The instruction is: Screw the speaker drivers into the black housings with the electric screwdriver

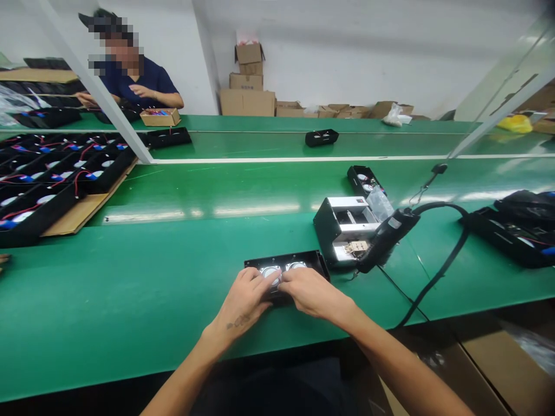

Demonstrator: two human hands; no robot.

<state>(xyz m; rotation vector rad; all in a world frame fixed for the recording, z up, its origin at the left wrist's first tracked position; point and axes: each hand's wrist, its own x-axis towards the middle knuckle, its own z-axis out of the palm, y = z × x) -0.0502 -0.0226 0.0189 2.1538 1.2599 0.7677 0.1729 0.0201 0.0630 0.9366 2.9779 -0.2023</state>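
Observation:
A long black speaker case [323, 267] with two round white-faced speakers lies on the green bench in front of me. My left hand [248, 293] is closed around the left part of the case, with the thumb on its near side and the index finger reaching over the left speaker [269, 274]. Close beside it, my right hand [310, 292] has its fingers pinched together over the middle of the case, just below the right speaker [296, 266]. Whatever sits between those fingertips is hidden.
Right of the case stands a screw feeder box [347, 202], with a black electric screwdriver [388, 240] hanging from a cord. More speaker cases [39, 202] fill cardboard at left; another open case [511, 231] lies far right. Across the bench sits a person [151, 81].

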